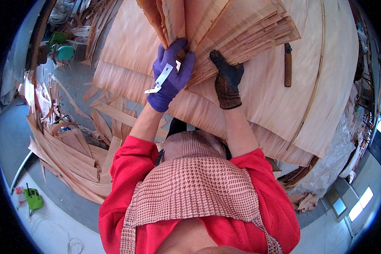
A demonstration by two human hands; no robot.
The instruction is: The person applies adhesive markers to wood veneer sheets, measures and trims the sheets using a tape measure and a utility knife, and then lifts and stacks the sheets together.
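My left hand (170,74), in a purple glove, grips the near end of a bundle of thin wood veneer sheets (203,25), which fan out upward and to the right. A flat white strip with small holes (161,78) lies across the back of that glove. My right hand (228,80), in a dark, brown-stained glove, is closed on the fan's lower right edge, thumb on top; its other fingers are mostly hidden beneath the sheets. Under both hands spreads a wide stack of large veneer sheets (262,106).
A brown-handled tool (288,65) and a long thin stick (313,84) lie on the stack at right. Veneer scraps (72,152) litter the floor at left. A green dustpan-like object (33,199) is at lower left; clear plastic sheeting (326,169) hangs at right.
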